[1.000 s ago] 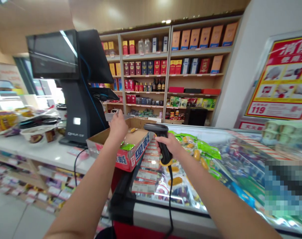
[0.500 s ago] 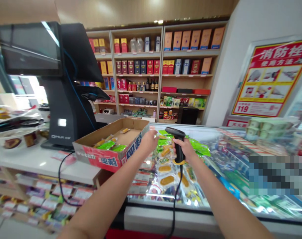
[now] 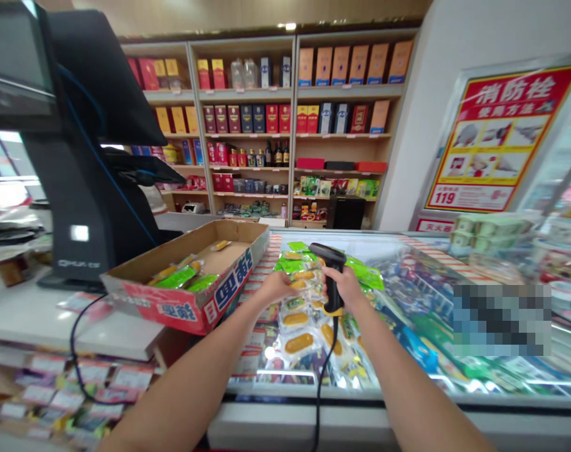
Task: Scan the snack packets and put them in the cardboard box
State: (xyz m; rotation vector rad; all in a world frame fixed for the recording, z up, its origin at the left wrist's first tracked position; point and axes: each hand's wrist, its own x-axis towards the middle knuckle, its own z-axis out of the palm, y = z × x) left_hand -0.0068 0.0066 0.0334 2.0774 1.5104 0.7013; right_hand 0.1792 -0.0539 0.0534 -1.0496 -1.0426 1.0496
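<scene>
My right hand (image 3: 344, 285) is wrapped round the grip of a black handheld barcode scanner (image 3: 332, 267), held upright above the glass counter with its cable hanging down. My left hand (image 3: 277, 287) is closed, fingertips pinching the left edge of a clear snack packet (image 3: 298, 285) with a yellow-brown piece inside. Around it lie several similar packets (image 3: 298, 343) in rows on the glass. Green packets (image 3: 365, 274) lie behind the scanner. Left of my hands stands an open cardboard box (image 3: 172, 307) holding a few green and clear packets.
A black register terminal (image 3: 92, 188) stands on the white counter (image 3: 26, 314) at the left. Egg cartons (image 3: 492, 232) sit on the glass freezer top (image 3: 408, 301) at the right. Shelves of boxed goods (image 3: 250, 118) line the back wall.
My left hand has come down from beside the box's far corner to the packets. The scanner remains above them in my right hand. The view has turned slightly right.
</scene>
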